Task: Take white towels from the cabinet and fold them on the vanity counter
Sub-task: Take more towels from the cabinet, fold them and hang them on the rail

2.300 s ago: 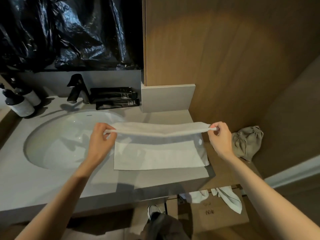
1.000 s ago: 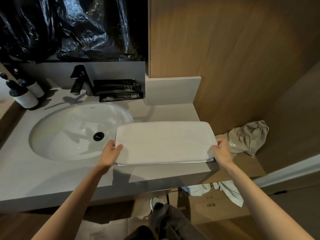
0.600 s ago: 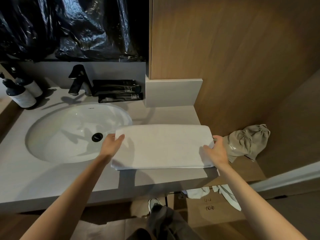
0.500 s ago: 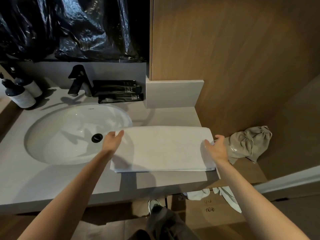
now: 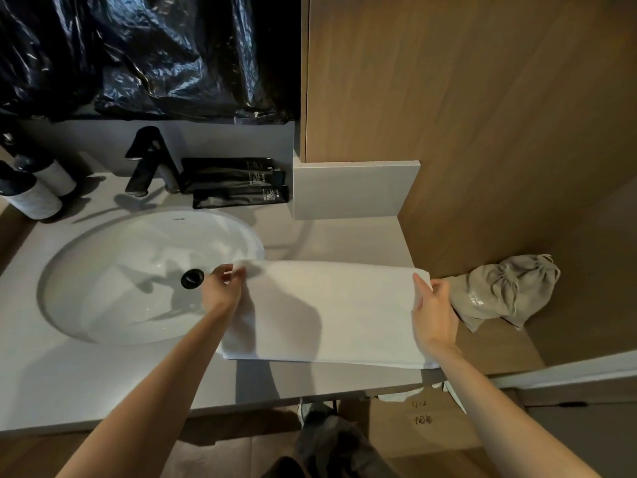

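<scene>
Half a second ago the left hand [image 5: 223, 290] lay open against the left edge of the white towel [image 5: 337, 312], its fingers straight. Now its fingers [image 5: 231, 273] are curled and pinch the towel's far left corner. That corner is raised a little and blurred, just beside the drain [image 5: 192, 278] of the sink [image 5: 113, 298]. The towel has stayed where it was on the bench [image 5: 103, 374], between the sink and the bench's right end. The right hand [image 5: 433, 313] has kept its place at the towel's right end. Its fingers [image 5: 421, 285] are straight and held together, laid along the short edge and pointing away from the person. Whether the thumb is tucked under the cloth cannot be told.

The towel is folded into a long, flat rectangle that runs left to right. Its left end hangs slightly over the rim of the sink, and its right end reaches the edge of the bench. The top is smooth, and the near long edge shows stacked layers. The left forearm throws a broad shadow over its left half. Past its right end a grey drawstring bag [image 5: 506, 291] lies on a lower wooden surface, near the right hand but apart from the towel.
</scene>
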